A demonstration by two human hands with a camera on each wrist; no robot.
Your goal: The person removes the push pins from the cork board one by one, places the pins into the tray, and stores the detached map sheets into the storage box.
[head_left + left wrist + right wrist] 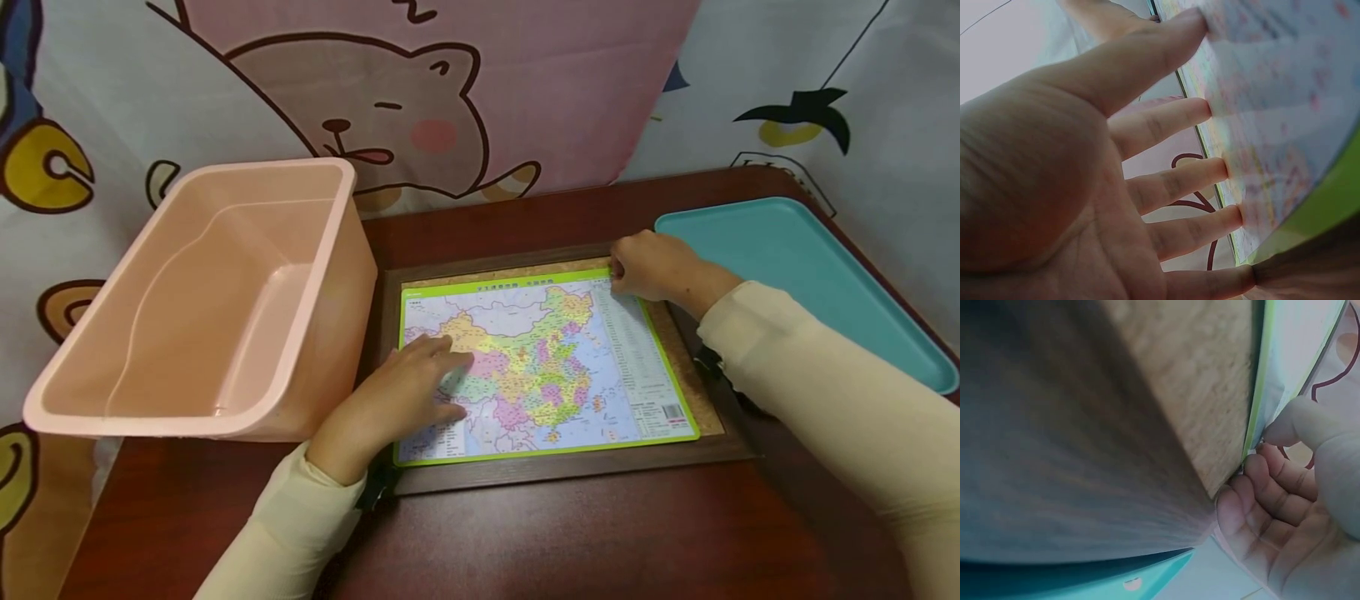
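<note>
A map (pixel 525 367) with a bright green border lies on a cork board (pixel 701 408) in a dark wooden frame. My left hand (pixel 408 387) rests its spread fingertips on the map's left side; in the left wrist view the fingers (pixel 1179 178) are nearly straight against the glossy sheet. At the map's top right corner, my right hand (pixel 648 267) has its fingers curled. In the right wrist view, thumb and fingers (pixel 1260 472) pinch the green-edged corner just over the cork. Something small and whitish shows by those fingertips, too small to tell.
A deep pink plastic bin (pixel 330 308) stands left of the board. To the right lies a shallow teal tray (pixel 787 250), partly behind my right forearm. All sit on a dark reddish table (pixel 585 533), with a cartoon-printed cloth (pixel 570 83) behind it.
</note>
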